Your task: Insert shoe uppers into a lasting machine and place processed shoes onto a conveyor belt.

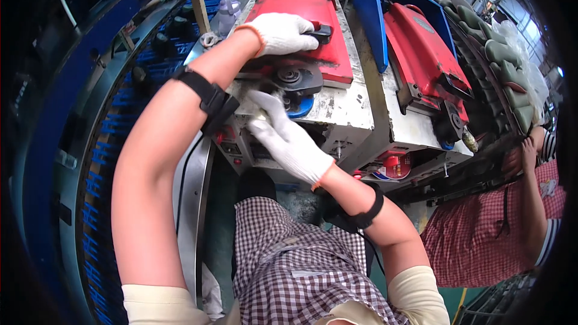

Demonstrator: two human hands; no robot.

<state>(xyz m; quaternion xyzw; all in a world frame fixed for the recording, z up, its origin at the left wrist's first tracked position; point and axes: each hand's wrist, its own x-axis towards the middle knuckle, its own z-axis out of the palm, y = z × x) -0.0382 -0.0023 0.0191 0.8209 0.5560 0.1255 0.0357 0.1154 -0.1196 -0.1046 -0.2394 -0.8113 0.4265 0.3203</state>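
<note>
My left hand [278, 34], in a white knit glove with an orange cuff, is closed around the black handle [323, 32] on the red machine cover [295, 3]. Below it, my right hand [292, 144], gloved the same way, reaches toward the dark round press head [291, 77]. Its fingers are curled together at the left of that head. Motion blurs them, and what they hold is hidden; a small greenish patch shows between them. Under the head sits a blue round base [300, 107] on the white, scuffed machine body [346, 105].
To the right stands a second red machine [424, 48] with a blue guard [374, 18]. A rack of olive-green padded pieces [500, 54] runs beyond it, near a person in a red checked apron [481, 235]. At left are a conveyor with blue bars [111, 144] and a lilac bottle [229, 12].
</note>
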